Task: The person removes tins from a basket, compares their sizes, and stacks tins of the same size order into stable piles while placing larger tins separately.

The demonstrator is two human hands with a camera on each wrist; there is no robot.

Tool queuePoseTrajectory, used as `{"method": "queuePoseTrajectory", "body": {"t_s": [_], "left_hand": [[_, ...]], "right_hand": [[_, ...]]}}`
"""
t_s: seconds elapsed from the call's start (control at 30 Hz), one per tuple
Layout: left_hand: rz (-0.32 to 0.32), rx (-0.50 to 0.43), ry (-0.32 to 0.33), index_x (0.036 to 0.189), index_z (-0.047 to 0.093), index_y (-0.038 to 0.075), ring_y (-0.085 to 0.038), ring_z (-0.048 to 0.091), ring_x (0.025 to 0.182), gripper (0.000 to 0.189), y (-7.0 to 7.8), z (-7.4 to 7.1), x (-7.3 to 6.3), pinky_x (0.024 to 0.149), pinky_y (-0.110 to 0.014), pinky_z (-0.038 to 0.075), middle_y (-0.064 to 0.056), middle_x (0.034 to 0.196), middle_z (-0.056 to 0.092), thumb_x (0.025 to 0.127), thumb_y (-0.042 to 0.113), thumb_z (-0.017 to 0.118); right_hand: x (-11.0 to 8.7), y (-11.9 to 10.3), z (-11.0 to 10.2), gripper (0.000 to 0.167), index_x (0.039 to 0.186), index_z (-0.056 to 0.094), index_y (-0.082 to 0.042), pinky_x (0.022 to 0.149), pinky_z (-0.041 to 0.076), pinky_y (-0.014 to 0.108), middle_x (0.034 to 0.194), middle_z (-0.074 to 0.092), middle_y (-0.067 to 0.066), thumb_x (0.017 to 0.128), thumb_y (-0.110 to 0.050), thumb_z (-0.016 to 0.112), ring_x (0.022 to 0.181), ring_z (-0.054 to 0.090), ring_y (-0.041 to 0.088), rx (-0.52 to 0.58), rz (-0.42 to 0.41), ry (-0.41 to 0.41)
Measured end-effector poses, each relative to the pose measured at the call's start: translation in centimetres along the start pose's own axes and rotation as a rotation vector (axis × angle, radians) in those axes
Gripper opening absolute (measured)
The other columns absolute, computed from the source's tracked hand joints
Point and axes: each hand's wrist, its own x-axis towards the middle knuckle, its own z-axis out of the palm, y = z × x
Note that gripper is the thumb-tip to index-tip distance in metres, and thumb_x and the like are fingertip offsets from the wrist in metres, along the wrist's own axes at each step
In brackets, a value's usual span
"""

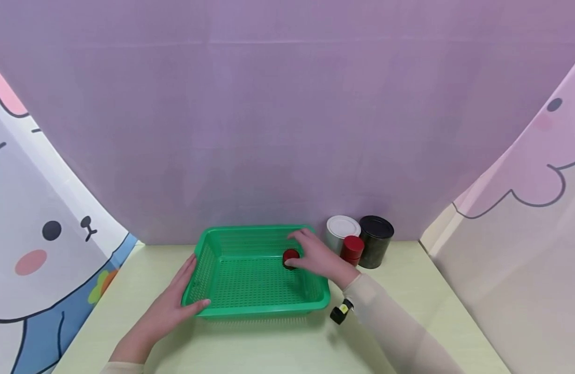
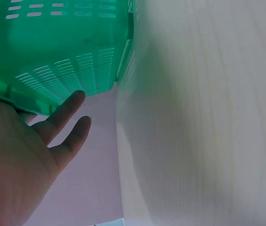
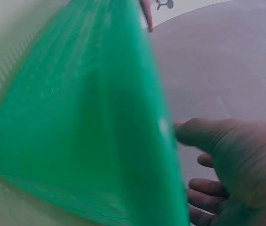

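Note:
A green plastic basket (image 1: pixel 264 311) with slotted walls sits on the table. My left hand (image 1: pixel 168 306) touches its front left corner, thumb over the front rim and fingers straight along the outer left wall. In the left wrist view, two fingers (image 2: pixel 69 110) extend past the slotted wall. Inside, at the basket's right end, stands a small dark red round container (image 1: pixel 290 255). My right hand (image 1: pixel 317 254) reaches over the right rim, its thumb overlapping the container and its fingers spread apart above it. In the right wrist view, the rim hides the fingertips and the container.
Behind the right forearm stand a white-lidded can (image 1: pixel 343 227), a black can (image 1: pixel 376 241) and a small red-lidded container (image 1: pixel 352 248), close together. A purple cloth (image 1: pixel 269 130) hangs along the table's back edge. Printed cloths hang at both sides.

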Motion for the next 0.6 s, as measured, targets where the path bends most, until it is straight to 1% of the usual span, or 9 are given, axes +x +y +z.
{"method": "queuePoseTrajectory", "body": {"t_s": [0.13,0.23,0.3,0.4,0.5,0.6], "left_hand": [[0.000,0.000,0.000,0.179,0.013,0.010,-0.057,0.021,0.163,0.110,-0.1,0.0,0.0,0.113,-0.084,0.034,-0.010,0.186,0.008,0.100,0.039,0.083],[0.000,-0.006,-0.001,0.179,0.013,0.010,-0.057,0.020,0.163,0.110,-0.1,0.1,0.0,0.113,-0.084,0.034,-0.011,0.186,0.008,0.099,0.039,0.083],[-0.003,-0.006,-0.002,0.179,0.012,0.010,-0.057,0.020,0.163,0.110,0.0,0.1,0.0,0.113,-0.084,0.034,-0.013,0.186,0.009,0.100,0.039,0.083],[-0.009,-0.002,-0.003,0.179,0.012,0.011,-0.056,0.021,0.163,0.110,0.0,0.1,-0.1,0.113,-0.084,0.035,-0.014,0.185,0.009,0.100,0.040,0.083],[-0.008,-0.001,-0.001,0.179,0.012,0.010,-0.056,0.021,0.163,0.110,0.0,0.0,-0.1,0.113,-0.083,0.035,-0.014,0.185,0.009,0.100,0.040,0.083],[-0.004,-0.004,0.001,0.179,0.012,0.010,-0.056,0.020,0.163,0.111,0.0,0.0,-0.1,0.113,-0.084,0.035,-0.014,0.185,0.009,0.100,0.040,0.083]], "right_hand": [[1.0,0.0,0.2,0.064,0.152,0.061,-0.005,0.113,0.052,0.052,0.155,0.056,0.015,0.097,-0.021,0.089,0.143,0.053,0.035,-0.046,0.026,-0.061],[1.6,0.4,0.4,0.064,0.153,0.061,-0.005,0.112,0.052,0.052,0.155,0.057,0.016,0.097,-0.017,0.089,0.143,0.054,0.036,-0.087,0.039,-0.103],[1.9,0.7,0.6,0.065,0.154,0.061,-0.006,0.113,0.052,0.052,0.156,0.056,0.016,0.097,-0.015,0.089,0.144,0.054,0.037,-0.112,0.037,-0.127],[2.2,1.0,0.7,0.065,0.155,0.061,-0.009,0.113,0.052,0.051,0.156,0.057,0.016,0.096,-0.016,0.090,0.144,0.054,0.036,-0.155,0.024,-0.158],[2.3,1.1,0.6,0.066,0.155,0.061,-0.011,0.113,0.052,0.051,0.158,0.056,0.015,0.096,-0.019,0.090,0.145,0.054,0.035,-0.158,0.018,-0.188],[2.5,0.9,0.1,0.066,0.156,0.060,-0.010,0.115,0.050,0.051,0.160,0.054,0.015,0.098,-0.022,0.088,0.148,0.052,0.034,-0.114,0.025,-0.230]]}}
